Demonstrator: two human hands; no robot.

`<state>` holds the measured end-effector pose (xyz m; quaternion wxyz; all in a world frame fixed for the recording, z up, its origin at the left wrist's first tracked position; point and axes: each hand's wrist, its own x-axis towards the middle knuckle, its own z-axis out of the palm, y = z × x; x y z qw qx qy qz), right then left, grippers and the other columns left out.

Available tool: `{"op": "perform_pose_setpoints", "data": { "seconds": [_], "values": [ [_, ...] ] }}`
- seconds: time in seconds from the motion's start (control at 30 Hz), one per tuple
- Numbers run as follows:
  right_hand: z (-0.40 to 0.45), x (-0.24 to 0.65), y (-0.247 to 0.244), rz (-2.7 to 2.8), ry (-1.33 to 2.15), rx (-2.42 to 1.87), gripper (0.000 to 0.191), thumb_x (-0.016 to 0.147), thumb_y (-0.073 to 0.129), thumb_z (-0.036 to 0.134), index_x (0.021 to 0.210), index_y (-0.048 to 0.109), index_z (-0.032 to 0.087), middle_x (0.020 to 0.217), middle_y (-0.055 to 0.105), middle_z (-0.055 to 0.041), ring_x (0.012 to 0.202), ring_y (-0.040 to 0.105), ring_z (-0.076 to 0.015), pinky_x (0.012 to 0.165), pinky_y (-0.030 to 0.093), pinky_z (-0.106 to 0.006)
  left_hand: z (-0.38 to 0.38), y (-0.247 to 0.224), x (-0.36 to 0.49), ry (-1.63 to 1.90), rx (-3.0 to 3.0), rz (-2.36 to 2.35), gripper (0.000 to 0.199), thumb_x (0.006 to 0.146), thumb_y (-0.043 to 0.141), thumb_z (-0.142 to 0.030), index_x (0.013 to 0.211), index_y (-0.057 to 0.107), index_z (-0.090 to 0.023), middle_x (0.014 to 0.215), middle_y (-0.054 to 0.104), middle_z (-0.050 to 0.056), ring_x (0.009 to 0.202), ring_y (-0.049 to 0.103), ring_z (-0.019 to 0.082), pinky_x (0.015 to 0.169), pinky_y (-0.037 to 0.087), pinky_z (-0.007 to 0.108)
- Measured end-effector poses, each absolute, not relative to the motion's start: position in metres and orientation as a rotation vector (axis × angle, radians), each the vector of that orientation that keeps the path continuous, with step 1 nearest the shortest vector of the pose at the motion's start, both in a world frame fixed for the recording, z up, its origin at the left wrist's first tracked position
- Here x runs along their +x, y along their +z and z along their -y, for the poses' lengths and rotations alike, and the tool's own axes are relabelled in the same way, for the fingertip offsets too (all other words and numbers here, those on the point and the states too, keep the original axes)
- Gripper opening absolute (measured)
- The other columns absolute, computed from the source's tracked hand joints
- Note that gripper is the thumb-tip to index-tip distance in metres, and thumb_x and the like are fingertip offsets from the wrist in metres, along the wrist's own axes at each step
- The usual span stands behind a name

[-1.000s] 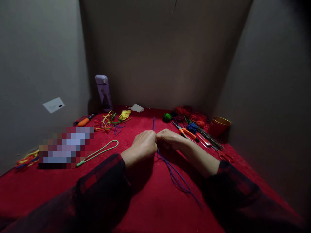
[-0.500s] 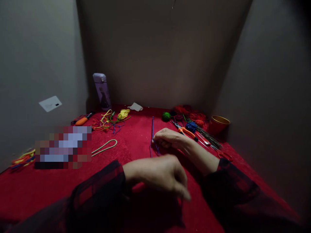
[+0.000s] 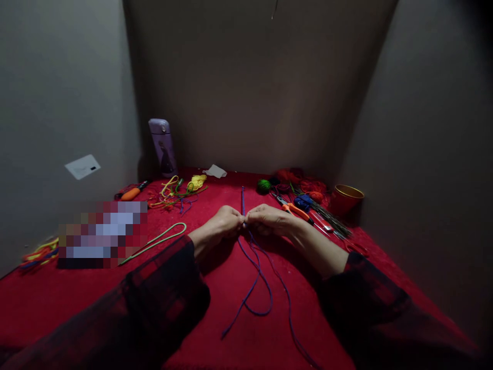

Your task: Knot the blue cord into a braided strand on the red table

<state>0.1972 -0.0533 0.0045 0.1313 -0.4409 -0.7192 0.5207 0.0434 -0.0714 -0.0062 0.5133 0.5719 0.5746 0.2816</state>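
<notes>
A purple-blue cord [image 3: 243, 200] runs straight away from me along the red cloth, its far end at a small point. My left hand [image 3: 225, 221] and my right hand [image 3: 267, 218] meet at its near part, both pinching the cord between thumb and fingers. The exact spot of the pinch is partly hidden by the fingertips. Below the hands, loose strands of the same cord hang toward me; one makes a loop and another trails off the bottom of the view.
Left are a green cord loop [image 3: 169, 232], a purple bottle [image 3: 164, 149], tangled threads [image 3: 173, 192] and a blurred-out flat object [image 3: 103, 234]. At right lie orange-handled pliers [image 3: 298, 210], yarn balls [image 3: 264, 186], scissors [image 3: 357, 248] and a red cup [image 3: 346, 200].
My left hand has moved up and away from the near side to meet my right hand at the cord. Loose strands now show below. My right hand has hardly moved.
</notes>
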Motion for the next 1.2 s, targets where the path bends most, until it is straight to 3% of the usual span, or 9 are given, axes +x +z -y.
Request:
{"op": "perform_pose_setpoints", "data": {
  "seconds": [0.1, 0.23, 0.47, 0.73, 0.83, 0.97, 1.07, 1.2],
  "values": [
    [0.047, 0.196, -0.002, 2.063, 1.584, -1.229, 0.014, 0.071, 0.051, 0.027, 0.062, 0.047, 0.017, 0.046, 0.027, 0.0084, 0.038, 0.02, -0.0048, 0.037, 0.017, -0.021, 0.067, -0.003, 0.04, 0.704, 1.408, -1.413, 0.015, 0.073, 0.052, -0.016, 0.058, 0.052, -0.014, 0.036, 0.029, -0.008, 0.029, 0.022, 0.004, 0.037, 0.014, 0.021],
    [0.043, 0.194, -0.011, 2.193, 1.507, -1.239, 0.011, 0.07, 0.053, 0.027, 0.067, 0.053, 0.016, 0.044, 0.027, 0.0086, 0.037, 0.021, -0.0043, 0.035, 0.015, -0.019, 0.064, -0.001, 0.035, 0.701, 1.452, -1.406, 0.015, 0.071, 0.054, -0.018, 0.057, 0.052, -0.015, 0.035, 0.03, -0.008, 0.031, 0.023, 0.005, 0.039, 0.015, 0.023],
    [0.046, 0.206, 0.018, 2.39, 1.198, -1.312, 0.018, 0.074, 0.05, 0.03, 0.067, 0.056, 0.014, 0.048, 0.037, 0.0051, 0.039, 0.029, -0.0048, 0.036, 0.021, -0.018, 0.064, -0.006, 0.039, 0.743, 1.567, -1.542, 0.019, 0.066, 0.057, -0.017, 0.049, 0.049, -0.013, 0.038, 0.039, -0.005, 0.034, 0.03, 0.005, 0.039, 0.02, 0.021],
    [0.086, 0.183, 0.044, 2.84, 1.224, -0.981, 0.012, 0.071, 0.053, 0.017, 0.065, 0.062, 0.011, 0.052, 0.056, 0.0008, 0.051, 0.048, -0.0074, 0.05, 0.034, -0.018, 0.073, -0.009, 0.045, 0.804, 1.251, -1.305, 0.025, 0.067, 0.047, -0.009, 0.044, 0.04, -0.016, 0.03, 0.033, -0.006, 0.027, 0.024, 0.004, 0.035, 0.014, 0.021],
    [0.088, 0.18, 0.044, 2.937, 1.252, -0.913, 0.017, 0.072, 0.059, 0.025, 0.065, 0.064, 0.011, 0.056, 0.059, -0.0005, 0.054, 0.049, -0.0076, 0.051, 0.034, -0.018, 0.074, -0.006, 0.045, 0.81, 1.22, -1.262, 0.024, 0.065, 0.046, -0.004, 0.045, 0.041, -0.015, 0.033, 0.034, -0.006, 0.028, 0.028, 0.004, 0.036, 0.018, 0.021],
    [0.072, 0.191, 0.043, 2.647, 1.009, -1.264, 0.039, 0.076, 0.055, 0.046, 0.067, 0.066, 0.011, 0.055, 0.057, -0.0022, 0.046, 0.042, -0.0069, 0.045, 0.031, -0.02, 0.075, -0.004, 0.046, 0.852, 1.16, -1.237, 0.024, 0.072, 0.048, -0.009, 0.049, 0.045, -0.014, 0.034, 0.036, -0.005, 0.027, 0.026, 0.003, 0.035, 0.013, 0.02],
    [0.06, 0.192, 0.037, 2.259, 0.689, -1.569, 0.043, 0.084, 0.044, 0.044, 0.069, 0.064, 0.009, 0.049, 0.053, -0.0028, 0.039, 0.038, -0.0061, 0.042, 0.028, -0.021, 0.075, -0.004, 0.047, 0.876, 1.116, -1.236, 0.026, 0.077, 0.046, -0.01, 0.051, 0.045, -0.014, 0.036, 0.039, -0.005, 0.026, 0.024, 0.003, 0.034, 0.011, 0.02],
    [0.059, 0.184, 0.024, 2.203, 0.854, -1.587, 0.038, 0.083, 0.048, 0.042, 0.067, 0.06, 0.01, 0.048, 0.055, -0.0045, 0.037, 0.041, -0.0068, 0.038, 0.027, -0.02, 0.074, -0.007, 0.047, 0.877, 1.146, -1.255, 0.028, 0.078, 0.045, -0.011, 0.05, 0.047, -0.014, 0.036, 0.04, -0.004, 0.026, 0.025, 0.003, 0.034, 0.011, 0.021]
  ]
}}
